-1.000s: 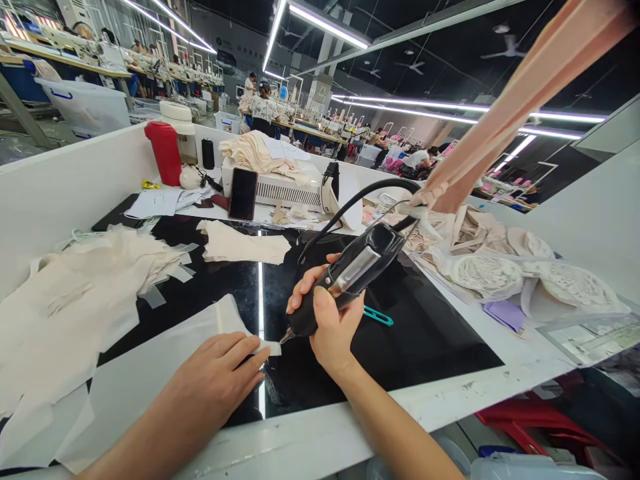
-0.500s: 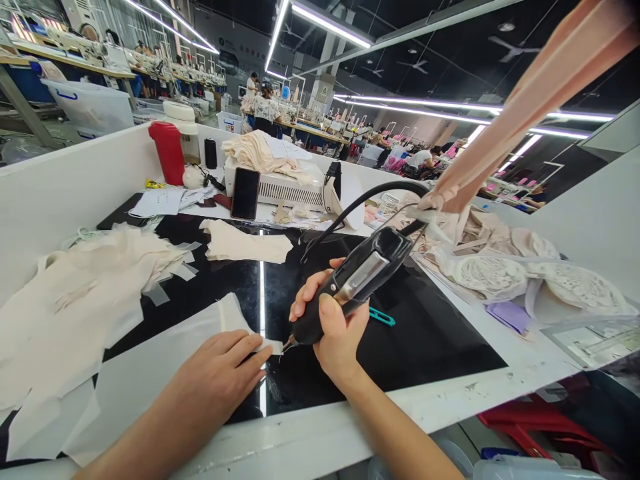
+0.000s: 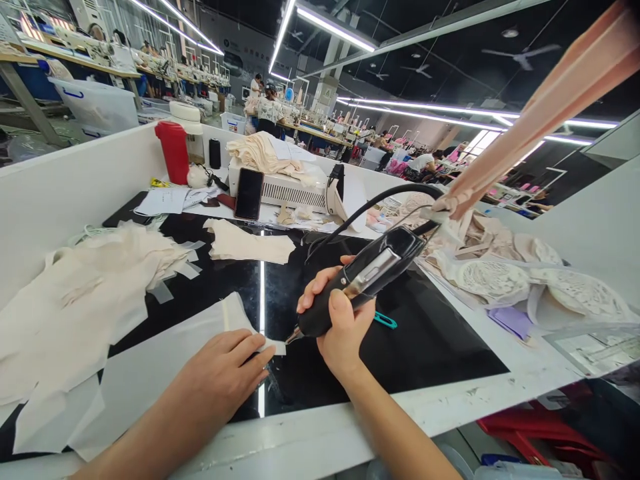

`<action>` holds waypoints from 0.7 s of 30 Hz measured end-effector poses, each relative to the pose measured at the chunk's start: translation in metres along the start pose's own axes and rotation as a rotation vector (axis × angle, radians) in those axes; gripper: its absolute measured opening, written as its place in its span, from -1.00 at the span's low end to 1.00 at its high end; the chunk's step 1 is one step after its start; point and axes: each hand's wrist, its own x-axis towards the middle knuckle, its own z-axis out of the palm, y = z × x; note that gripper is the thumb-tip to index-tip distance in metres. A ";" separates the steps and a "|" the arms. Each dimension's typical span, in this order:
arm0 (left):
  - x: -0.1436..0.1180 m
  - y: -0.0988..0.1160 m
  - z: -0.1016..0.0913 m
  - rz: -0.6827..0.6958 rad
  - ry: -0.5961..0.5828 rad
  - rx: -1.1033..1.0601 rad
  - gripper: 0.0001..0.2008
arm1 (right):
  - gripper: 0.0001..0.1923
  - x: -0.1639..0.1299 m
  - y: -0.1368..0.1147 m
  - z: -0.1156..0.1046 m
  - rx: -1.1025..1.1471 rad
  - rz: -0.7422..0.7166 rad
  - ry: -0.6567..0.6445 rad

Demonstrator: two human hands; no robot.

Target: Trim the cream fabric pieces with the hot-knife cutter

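Note:
My left hand [image 3: 233, 363] lies flat with outstretched fingers on a pale cloth piece [image 3: 233, 312], pressing its narrow end against the black board [image 3: 400, 360]. Wrapped in my right hand [image 3: 340, 323] is a black corded handheld tool [image 3: 367, 277] with a thin pointed metal tip, slanting down to the left. The tip is at the corner of the cloth's narrow end; whether it touches is too fine to tell. A peach fabric strip [image 3: 545, 113] is tied around the tool's cord end and runs up to the right. Beside my right hand lies a small teal tool [image 3: 385, 321].
Cream cloth pieces [image 3: 100, 287] are heaped at the left, and another cut piece [image 3: 253, 241] lies farther back. A phone [image 3: 249, 193] leans on a white box [image 3: 295, 193]. Lacy bra pieces [image 3: 495, 275] lie right, beside purple fabric [image 3: 511, 321]. A red container [image 3: 173, 152] stands behind.
My right hand and the tool have shifted slightly up and to the right, the tip staying close to the cloth's end. My left hand keeps its place on the cloth. The view has tilted a little.

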 end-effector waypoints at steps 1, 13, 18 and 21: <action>0.000 0.000 0.000 0.000 -0.006 0.001 -0.68 | -0.56 0.000 0.000 0.000 0.001 0.000 -0.001; -0.008 -0.009 -0.002 -0.018 0.024 -0.092 -0.73 | -0.60 -0.001 0.000 -0.001 0.017 -0.005 -0.004; -0.007 -0.009 -0.001 -0.030 0.043 -0.111 -0.74 | -0.61 0.001 -0.002 -0.001 0.035 0.003 -0.010; -0.007 -0.009 0.000 -0.039 0.030 -0.114 -0.74 | -0.62 0.005 -0.003 0.004 0.044 -0.003 0.010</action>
